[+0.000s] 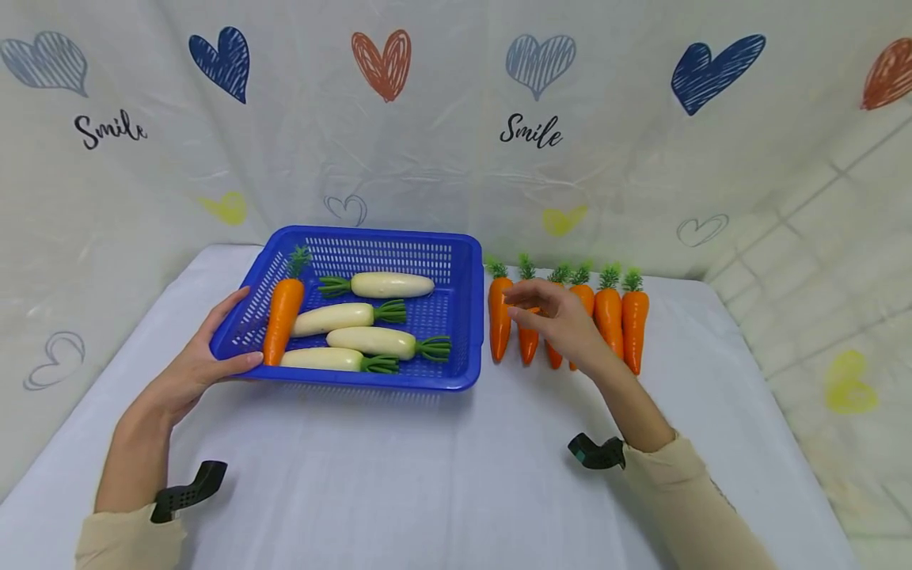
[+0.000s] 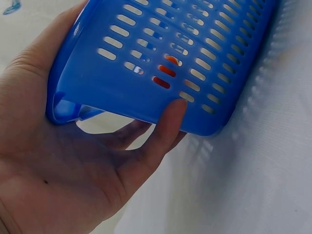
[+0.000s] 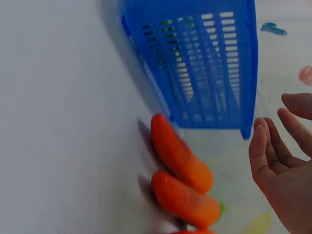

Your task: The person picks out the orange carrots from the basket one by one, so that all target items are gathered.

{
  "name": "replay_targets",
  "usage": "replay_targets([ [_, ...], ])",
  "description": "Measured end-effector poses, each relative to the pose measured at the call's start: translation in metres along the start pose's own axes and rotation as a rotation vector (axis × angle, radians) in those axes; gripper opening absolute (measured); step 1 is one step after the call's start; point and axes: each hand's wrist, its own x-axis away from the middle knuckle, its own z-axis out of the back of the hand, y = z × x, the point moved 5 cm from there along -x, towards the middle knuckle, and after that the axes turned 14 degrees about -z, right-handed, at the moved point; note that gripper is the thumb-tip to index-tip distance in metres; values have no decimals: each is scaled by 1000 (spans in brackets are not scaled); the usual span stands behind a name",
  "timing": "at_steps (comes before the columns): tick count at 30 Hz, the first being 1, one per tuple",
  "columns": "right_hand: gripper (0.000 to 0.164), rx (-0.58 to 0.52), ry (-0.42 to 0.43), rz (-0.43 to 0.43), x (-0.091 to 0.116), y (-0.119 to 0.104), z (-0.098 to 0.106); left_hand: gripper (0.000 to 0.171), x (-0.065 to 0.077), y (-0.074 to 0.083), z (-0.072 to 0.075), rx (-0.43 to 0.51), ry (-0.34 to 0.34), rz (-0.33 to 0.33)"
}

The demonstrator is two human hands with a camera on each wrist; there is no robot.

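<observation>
A blue plastic basket (image 1: 466, 317) contains one carrot (image 1: 283, 317) along its left side and several white radishes (image 1: 381, 342) with green stems. My left hand (image 1: 199, 348) grips the basket's left end, its fingers and thumb spread along the rim and outer wall. In the left wrist view, a fingertip (image 2: 175, 109) presses against the slotted wall. To the right of the basket, my right hand (image 1: 559, 317) hovers over a row of carrots (image 1: 634, 324), fingers loosely bent and nothing held. It partly hides the middle carrots. The right wrist view shows a gap between thumb and fingers.
A white cloth (image 1: 456, 475) covers the table. Behind it hangs a pale sheet (image 1: 442, 150) printed with hearts and the word Smile. The basket's right wall stands close beside the leftmost carrot (image 1: 500, 321) of the row.
</observation>
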Motion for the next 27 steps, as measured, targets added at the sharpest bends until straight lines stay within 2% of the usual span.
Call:
replay_targets([
  [6,31,-155,-43,83,4,-23,-18,95,0,-1,-1,7,8,7],
  [9,32,-194,-78,107,5,-33,-25,95,0,0,-1,7,11,9],
  [18,31,-168,-165,141,1,-51,-50,96,0,0,-3,28,15,24],
  [27,38,-172,-261,181,-4,-63,-78,95,2,5,-2,18,18,23],
])
